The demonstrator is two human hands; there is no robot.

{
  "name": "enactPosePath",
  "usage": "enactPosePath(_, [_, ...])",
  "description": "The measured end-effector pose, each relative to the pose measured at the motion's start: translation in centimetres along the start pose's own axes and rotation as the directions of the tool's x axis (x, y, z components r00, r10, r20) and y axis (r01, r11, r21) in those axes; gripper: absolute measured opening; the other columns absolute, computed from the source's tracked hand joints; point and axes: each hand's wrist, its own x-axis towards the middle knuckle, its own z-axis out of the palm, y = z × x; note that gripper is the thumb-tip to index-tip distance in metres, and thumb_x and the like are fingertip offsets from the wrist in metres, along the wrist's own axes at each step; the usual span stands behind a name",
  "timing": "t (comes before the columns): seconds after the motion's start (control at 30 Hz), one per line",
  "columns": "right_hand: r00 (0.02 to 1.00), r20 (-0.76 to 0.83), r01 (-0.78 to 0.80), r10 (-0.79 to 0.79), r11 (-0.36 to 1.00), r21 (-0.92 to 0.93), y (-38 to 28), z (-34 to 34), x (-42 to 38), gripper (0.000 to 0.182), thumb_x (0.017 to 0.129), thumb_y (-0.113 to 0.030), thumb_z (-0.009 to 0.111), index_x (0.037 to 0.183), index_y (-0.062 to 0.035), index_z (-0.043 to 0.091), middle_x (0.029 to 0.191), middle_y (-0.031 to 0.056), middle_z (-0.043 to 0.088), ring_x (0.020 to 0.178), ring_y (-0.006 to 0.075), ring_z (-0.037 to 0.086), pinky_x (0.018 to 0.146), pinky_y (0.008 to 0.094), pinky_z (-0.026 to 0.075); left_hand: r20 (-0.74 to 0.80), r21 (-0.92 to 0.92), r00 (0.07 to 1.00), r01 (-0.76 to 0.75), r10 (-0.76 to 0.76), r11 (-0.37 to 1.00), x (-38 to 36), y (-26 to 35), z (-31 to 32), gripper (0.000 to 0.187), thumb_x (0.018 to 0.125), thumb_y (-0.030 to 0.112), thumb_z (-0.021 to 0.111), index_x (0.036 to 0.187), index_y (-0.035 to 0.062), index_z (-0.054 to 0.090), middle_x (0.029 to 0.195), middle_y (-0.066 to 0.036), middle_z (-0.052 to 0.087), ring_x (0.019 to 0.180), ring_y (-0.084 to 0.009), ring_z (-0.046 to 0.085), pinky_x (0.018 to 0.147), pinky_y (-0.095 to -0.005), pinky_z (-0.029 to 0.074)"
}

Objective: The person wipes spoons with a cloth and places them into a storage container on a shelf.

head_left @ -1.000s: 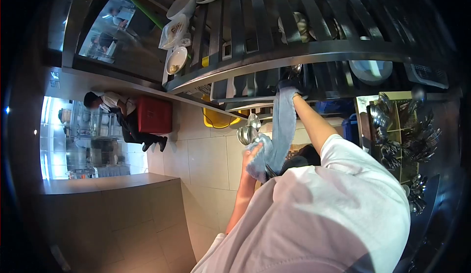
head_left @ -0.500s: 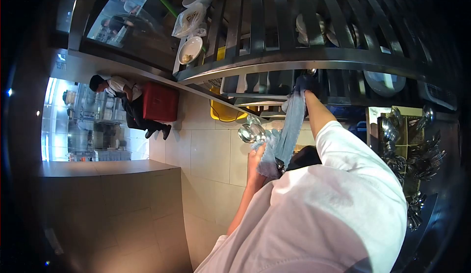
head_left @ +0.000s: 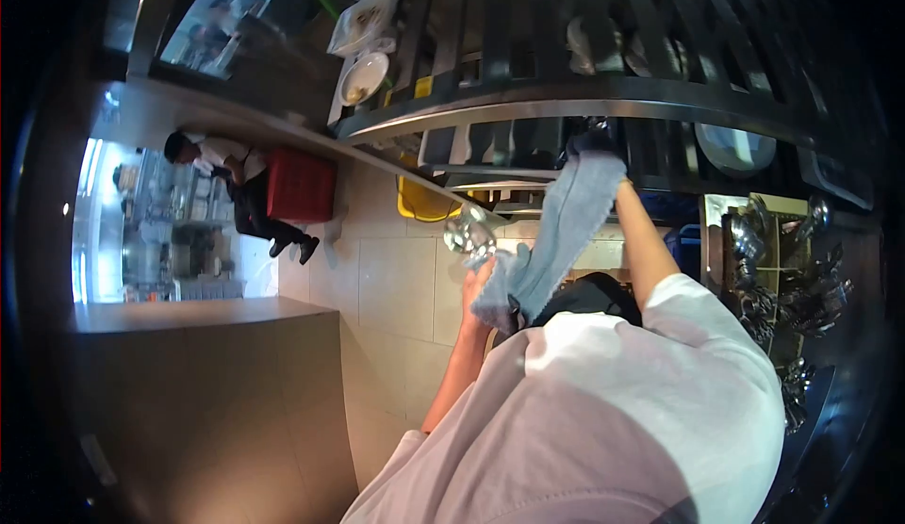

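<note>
My left hand (head_left: 477,281) is closed around a bundle of shiny metal spoons (head_left: 468,232), with one end of a grey-blue cloth (head_left: 572,222) bunched against it. The spoon bowls stick out beyond my fingers and are blurred. From there the cloth stretches up to my right hand (head_left: 623,185), which grips its other end below the slatted shelf's front rail. Folds of cloth cover most of the right fingers, and a dark patch beyond them is too shadowed to make out.
A slatted metal shelf (head_left: 566,109) spans the top, bearing bowls and a small white dish (head_left: 365,78). Cutlery (head_left: 754,260) fills a divided holder at right. A yellow container (head_left: 424,201) stands beneath the shelf. A person (head_left: 236,171) sits on a red box (head_left: 302,185) at left.
My right hand has shifted slightly right, and the cloth is spread wider over it. My left hand and the spoons have moved a little left and up.
</note>
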Motion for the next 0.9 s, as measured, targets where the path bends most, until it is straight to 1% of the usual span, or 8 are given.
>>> enactPosePath(0.07, [0.991, 0.118, 0.067, -0.062, 0.997, -0.034, -5.3, -4.3, -2.1, 0.023, 0.071, -0.027, 0.057, 0.077, -0.0068, 0.064, 0.075, 0.0166, 0.063, 0.069, 0.0343, 0.062, 0.063, 0.0469, 0.047, -0.092, 0.237, 0.99, -0.081, 0.105, 0.968, -0.6, 1.6, 1.8, 0.016, 0.087, 0.017, 0.058, 0.096, 0.0032, 0.056, 0.083, -0.004, 0.06, 0.069, -0.0127, 0.057, 0.059, -0.0274, 0.046])
enactPosePath(0.13, [0.774, 0.614, 0.359, -0.155, 0.906, -0.224, -11.0, -9.7, -2.8, 0.03, 0.073, -0.027, 0.058, 0.095, -0.0069, 0.063, 0.098, 0.0119, 0.063, 0.089, 0.0286, 0.062, 0.073, 0.0412, 0.049, -0.151, 0.12, 0.988, -0.001, 0.019, 0.993, 0.1, 1.5, 1.8, 0.017, 0.085, 0.017, 0.062, 0.095, 0.0046, 0.057, 0.079, -0.001, 0.059, 0.066, -0.0101, 0.055, 0.057, -0.0255, 0.045])
enactPosePath(0.27, [0.719, 0.369, 0.631, -0.589, 0.776, 0.008, -12.9, -6.2, -6.5, 0.03, 0.074, -0.027, 0.057, 0.096, -0.0063, 0.062, 0.098, 0.0119, 0.062, 0.089, 0.0282, 0.061, 0.074, 0.0405, 0.048, 0.037, 0.093, 0.998, -0.061, 0.057, 0.994, 0.4, 0.6, 1.8, 0.017, 0.086, 0.021, 0.062, 0.093, 0.0061, 0.059, 0.076, 0.003, 0.059, 0.063, -0.0052, 0.053, 0.054, -0.0216, 0.041])
enactPosePath(0.37, [0.723, 0.264, 0.654, -0.638, 0.756, 0.035, -13.5, -3.8, -7.7, 0.03, 0.074, -0.026, 0.057, 0.096, -0.0058, 0.06, 0.097, 0.0119, 0.062, 0.089, 0.028, 0.06, 0.074, 0.0399, 0.048, 0.008, 0.257, 1.0, 0.007, -0.009, 0.966, -1.1, 1.9, 1.8, 0.017, 0.088, 0.023, 0.06, 0.092, 0.0065, 0.06, 0.074, 0.002, 0.059, 0.062, -0.006, 0.053, 0.055, -0.023, 0.043])
enactPosePath(0.53, [0.737, 0.146, 0.666, -0.66, 0.746, 0.014, -14.1, 0.1, -8.9, 0.03, 0.075, -0.026, 0.056, 0.097, -0.0051, 0.059, 0.097, 0.0119, 0.06, 0.089, 0.0275, 0.059, 0.075, 0.039, 0.047, 0.046, 0.152, 0.977, -0.214, 0.209, 0.965, -0.1, -1.0, -0.4, 0.018, 0.088, 0.021, 0.059, 0.094, 0.0037, 0.06, 0.075, -0.001, 0.061, 0.064, -0.0095, 0.057, 0.058, -0.0252, 0.047])
enactPosePath(0.73, [0.632, -0.089, 0.754, -0.77, 0.638, -0.157, -9.9, 6.7, -8.0, 0.03, 0.077, -0.026, 0.056, 0.097, -0.0043, 0.057, 0.097, 0.0119, 0.059, 0.089, 0.0271, 0.058, 0.076, 0.0381, 0.046, 0.058, 0.095, 0.995, -0.084, 0.078, 0.992, -2.6, -1.1, -1.0, 0.024, 0.087, 0.021, 0.061, 0.102, 0.0024, 0.057, 0.084, -0.002, 0.062, 0.07, -0.0098, 0.057, 0.062, -0.0252, 0.048])
enactPosePath(0.8, [0.92, -0.083, 0.377, -0.384, 0.803, 0.461, -15.3, -0.8, -8.2, 0.018, 0.068, -0.005, 0.058, 0.086, -0.0003, 0.057, 0.084, 0.0173, 0.059, 0.082, 0.0297, 0.058, 0.071, 0.0346, 0.046, 0.046, -0.029, 0.996, -0.072, 0.073, 0.997, -2.9, -2.0, -0.9, 0.027, 0.087, 0.02, 0.061, 0.108, 0.0026, 0.054, 0.087, -0.002, 0.062, 0.071, -0.0099, 0.057, 0.064, -0.0258, 0.048])
enactPosePath(0.9, [0.935, 0.046, 0.256, -0.352, 0.759, 0.599, -15.9, -0.3, -8.1, 0.018, 0.076, -0.011, 0.056, 0.092, -0.0037, 0.056, 0.087, 0.0121, 0.058, 0.085, 0.024, 0.055, 0.076, 0.0332, 0.045, -0.022, -0.012, 0.987, -0.162, 0.161, 0.987, -2.9, -2.7, -0.3, 0.023, 0.087, 0.018, 0.061, 0.105, 0.0047, 0.054, 0.085, -0.002, 0.061, 0.07, -0.0094, 0.056, 0.061, -0.0249, 0.047])
